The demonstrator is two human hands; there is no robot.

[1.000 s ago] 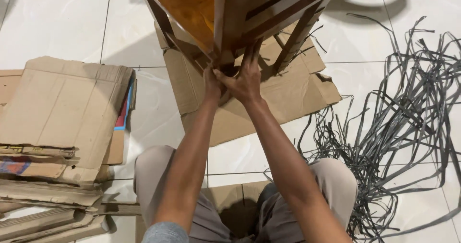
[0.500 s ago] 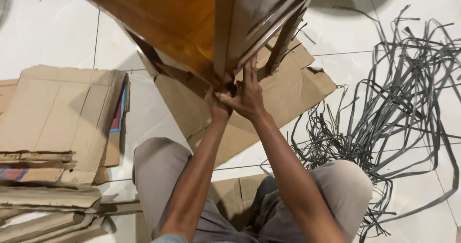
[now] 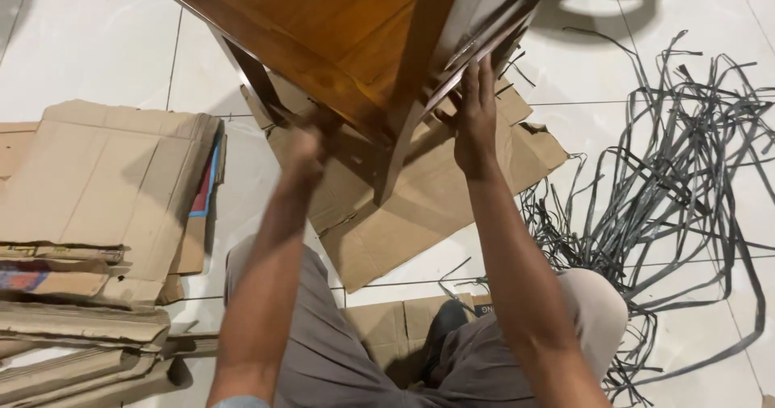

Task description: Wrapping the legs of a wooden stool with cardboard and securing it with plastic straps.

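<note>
Wooden chair (image 3: 339, 29), at twelve o'clock, tilted over cardboard sheet (image 3: 428, 190): rigid, probably heavy, smooth varnish, best taken by frame rails; left hand (image 3: 303, 146) closed under seat edge, right hand (image 3: 476, 117) spread flat against side rail.

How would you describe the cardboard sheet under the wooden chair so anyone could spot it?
On the white tiled floor, look under the tilted brown wooden chair. The flattened cardboard sheet lies there singly, torn-edged, unlike the thick cardboard stack further left.
</note>
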